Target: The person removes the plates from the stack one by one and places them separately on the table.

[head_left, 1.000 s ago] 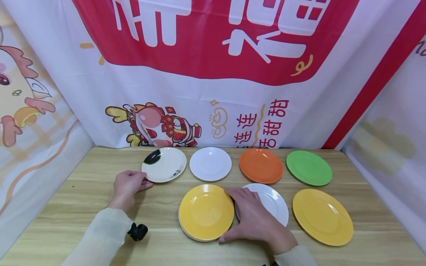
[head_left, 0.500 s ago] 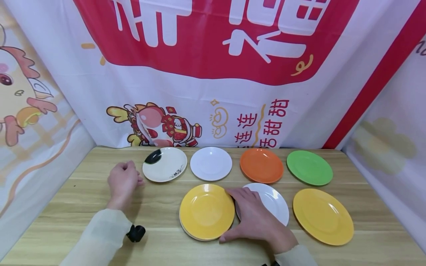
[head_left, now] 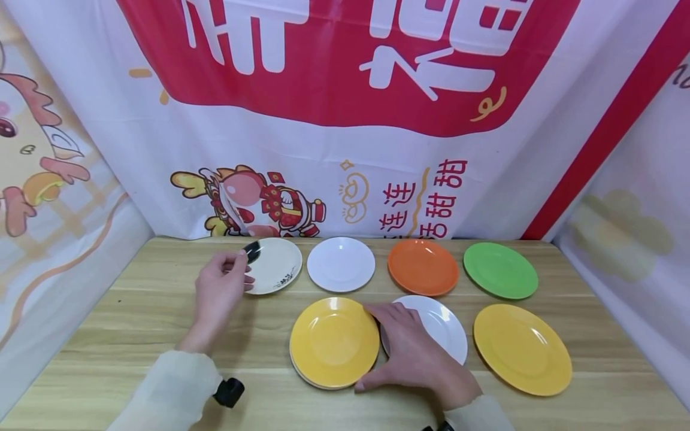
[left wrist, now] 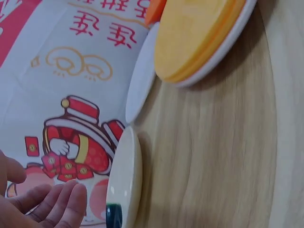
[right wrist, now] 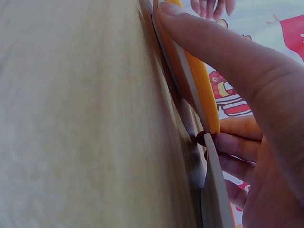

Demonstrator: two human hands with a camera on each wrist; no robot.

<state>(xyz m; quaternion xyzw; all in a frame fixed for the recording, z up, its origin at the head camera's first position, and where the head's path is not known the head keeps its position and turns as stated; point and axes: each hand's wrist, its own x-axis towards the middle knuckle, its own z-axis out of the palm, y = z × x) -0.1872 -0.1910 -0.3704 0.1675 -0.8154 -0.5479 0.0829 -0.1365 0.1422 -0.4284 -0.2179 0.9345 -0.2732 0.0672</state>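
My left hand [head_left: 221, 287], its fingers loosely bent, hovers over the left edge of a cream plate [head_left: 277, 267] with a dark green patch. The left wrist view shows the fingers [left wrist: 71, 202] apart from that plate, with nothing between them. At the front middle, my right hand [head_left: 412, 353] grips the right side of a stack of plates [head_left: 334, 341], yellow on top with a white rim underneath. Its thumb [right wrist: 209, 42] lies at the near edge and the fingers at the far edge. Partly hidden under this hand is a white plate [head_left: 439, 323].
Along the back of the wooden table [head_left: 259, 383] lie a white plate [head_left: 341, 263], an orange plate [head_left: 423, 267] and a green plate [head_left: 500, 270]. Another yellow plate [head_left: 523, 350] lies at the front right. A printed cloth [head_left: 345, 108] hangs behind the table.
My left hand has let go of the cream plate's edge, drawn back left, then come forward and right over it. The right hand has stayed at the stack.
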